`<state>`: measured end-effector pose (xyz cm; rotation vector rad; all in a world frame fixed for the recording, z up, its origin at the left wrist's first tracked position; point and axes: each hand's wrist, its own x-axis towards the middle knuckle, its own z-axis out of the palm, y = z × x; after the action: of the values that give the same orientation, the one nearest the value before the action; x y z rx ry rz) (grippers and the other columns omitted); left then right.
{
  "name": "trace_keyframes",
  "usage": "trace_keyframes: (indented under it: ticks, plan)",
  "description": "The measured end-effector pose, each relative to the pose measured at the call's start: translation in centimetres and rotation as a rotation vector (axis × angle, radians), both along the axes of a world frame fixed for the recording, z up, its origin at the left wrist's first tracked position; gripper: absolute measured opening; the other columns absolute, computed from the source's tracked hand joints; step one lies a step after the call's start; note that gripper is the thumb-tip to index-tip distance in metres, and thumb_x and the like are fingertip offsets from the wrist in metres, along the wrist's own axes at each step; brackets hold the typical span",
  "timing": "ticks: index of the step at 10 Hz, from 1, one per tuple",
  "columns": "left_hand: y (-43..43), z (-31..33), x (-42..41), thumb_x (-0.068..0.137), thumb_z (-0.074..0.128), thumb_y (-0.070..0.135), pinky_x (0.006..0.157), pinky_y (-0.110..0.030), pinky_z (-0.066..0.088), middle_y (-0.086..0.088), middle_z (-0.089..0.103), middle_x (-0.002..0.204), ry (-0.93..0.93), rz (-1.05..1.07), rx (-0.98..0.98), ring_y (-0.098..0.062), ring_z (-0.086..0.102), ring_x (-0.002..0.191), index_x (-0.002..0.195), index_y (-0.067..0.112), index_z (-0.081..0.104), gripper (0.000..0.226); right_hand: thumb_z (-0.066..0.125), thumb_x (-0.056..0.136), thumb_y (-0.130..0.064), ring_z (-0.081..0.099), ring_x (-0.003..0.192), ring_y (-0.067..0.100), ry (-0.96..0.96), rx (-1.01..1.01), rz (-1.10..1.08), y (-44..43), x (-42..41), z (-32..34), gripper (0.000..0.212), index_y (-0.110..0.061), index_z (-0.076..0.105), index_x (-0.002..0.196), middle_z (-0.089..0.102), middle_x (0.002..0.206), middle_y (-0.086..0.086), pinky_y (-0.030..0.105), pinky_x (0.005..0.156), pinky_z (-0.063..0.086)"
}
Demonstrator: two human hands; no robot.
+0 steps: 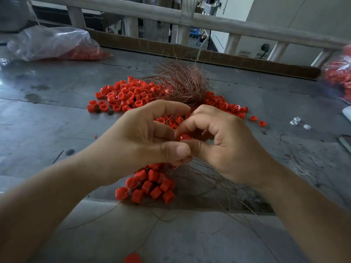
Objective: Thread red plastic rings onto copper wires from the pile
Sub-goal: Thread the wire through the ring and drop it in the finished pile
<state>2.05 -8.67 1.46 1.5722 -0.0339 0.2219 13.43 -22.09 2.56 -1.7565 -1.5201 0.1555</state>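
My right hand (224, 141) pinched one small red plastic ring (184, 137) between curled forefinger and thumb, touching my left hand (144, 137), which seemed to nip thin copper wire strands (207, 175) under its thumb. I judged I was mid-threading, the wire tip hidden; next the ring needed sliding down to the strung red rings (150, 184), then another from the loose red ring pile (129, 95) beside the bristling copper wire bundle (182, 82)
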Motion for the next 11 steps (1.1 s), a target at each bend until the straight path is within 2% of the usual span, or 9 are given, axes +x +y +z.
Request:
trace_keyframes:
  ticks: [1, 3, 5, 6, 7, 8, 9, 10, 11]
  plan:
    - [-0.6, -0.1, 0.1, 0.062, 0.074, 0.028, 0.062, -0.025, 0.055, -0.012, 0.072, 0.08, -0.035, 0.079, 0.098, -0.025, 0.07, 0.069, 0.115, 0.029, 0.05, 0.058, 0.064, 0.075, -0.017, 0.054, 0.075, 0.002, -0.044, 0.006, -0.016, 0.0, -0.2, -0.2, 0.009, -0.014, 0.067, 0.083, 0.055, 0.081, -0.011, 0.014, 0.068, 0.045]
    - [-0.9, 0.0, -0.2, 0.062, 0.068, 0.025, 0.06, -0.024, 0.055, -0.015, 0.071, 0.079, -0.061, 0.064, 0.096, -0.026, 0.07, 0.069, 0.117, 0.029, 0.049, 0.058, 0.064, 0.074, -0.009, 0.052, 0.071, -0.001, -0.062, 0.052, -0.021, -0.1, -0.8, -0.4, 0.007, -0.011, 0.065, 0.081, 0.049, 0.079, -0.019, 0.013, 0.064, 0.044]
    - [-0.6, 0.2, 0.0, 0.061, 0.073, 0.021, 0.058, -0.023, 0.054, -0.014, 0.07, 0.075, -0.066, 0.081, 0.017, -0.023, 0.07, 0.066, 0.113, 0.022, 0.055, 0.055, 0.07, 0.07, -0.016, 0.054, 0.072, 0.002, 0.012, 0.127, -0.01, 0.1, -0.6, -0.2, 0.015, -0.023, 0.063, 0.082, 0.056, 0.079, -0.01, 0.013, 0.066, 0.043]
    - [-0.2, 0.4, 0.0, 0.057, 0.084, 0.018, 0.057, -0.024, 0.054, -0.013, 0.07, 0.074, -0.074, 0.098, 0.021, -0.024, 0.07, 0.066, 0.108, 0.022, 0.063, 0.056, 0.073, 0.067, -0.025, 0.058, 0.074, 0.002, 0.071, 0.129, -0.014, 0.1, -0.6, -0.2, 0.033, -0.03, 0.057, 0.096, 0.058, 0.081, -0.011, 0.017, 0.067, 0.048]
    - [0.3, 0.4, 0.0, 0.055, 0.081, 0.027, 0.055, -0.023, 0.053, -0.011, 0.071, 0.076, -0.127, 0.111, -0.091, -0.02, 0.069, 0.066, 0.103, 0.023, 0.067, 0.051, 0.071, 0.067, -0.034, 0.062, 0.075, 0.004, 0.171, 0.091, -0.01, 0.1, -0.4, -0.1, 0.031, -0.035, 0.058, 0.095, 0.065, 0.081, -0.006, 0.022, 0.07, 0.052]
    - [0.7, 0.7, -0.1, 0.059, 0.077, 0.032, 0.054, -0.024, 0.053, -0.009, 0.072, 0.082, -0.159, 0.149, -0.149, -0.019, 0.069, 0.069, 0.105, 0.019, 0.065, 0.049, 0.068, 0.072, -0.029, 0.062, 0.075, 0.0, 0.144, 0.102, -0.032, 0.0, -0.1, -0.1, 0.016, -0.028, 0.065, 0.087, 0.065, 0.077, -0.011, 0.013, 0.069, 0.048]
    - [1.1, 0.8, -0.1, 0.063, 0.074, 0.036, 0.057, -0.022, 0.053, -0.002, 0.072, 0.086, -0.166, 0.164, -0.095, -0.013, 0.069, 0.074, 0.101, 0.024, 0.067, 0.04, 0.065, 0.073, -0.024, 0.057, 0.075, -0.001, 0.048, 0.091, -0.08, 0.0, 0.2, -0.1, 0.01, -0.022, 0.067, 0.082, 0.06, 0.076, -0.013, 0.011, 0.069, 0.045]
    - [1.3, 0.7, -0.2, 0.065, 0.075, 0.022, 0.058, -0.021, 0.052, -0.001, 0.072, 0.087, -0.148, 0.147, -0.132, -0.013, 0.069, 0.076, 0.099, 0.026, 0.068, 0.036, 0.065, 0.077, -0.019, 0.056, 0.072, -0.001, 0.027, 0.139, -0.118, -0.2, 0.4, 0.2, 0.006, -0.023, 0.067, 0.081, 0.06, 0.074, -0.013, 0.009, 0.064, 0.042]
    - [2.0, 0.2, -0.2, 0.073, 0.065, 0.011, 0.057, -0.026, 0.053, -0.005, 0.071, 0.086, -0.099, 0.187, -0.085, -0.018, 0.068, 0.074, 0.096, 0.023, 0.069, 0.027, 0.066, 0.077, -0.021, 0.056, 0.064, 0.0, 0.063, 0.228, -0.139, -0.6, 0.5, 0.9, 0.01, -0.03, 0.063, 0.082, 0.061, 0.069, -0.015, 0.008, 0.058, 0.041]
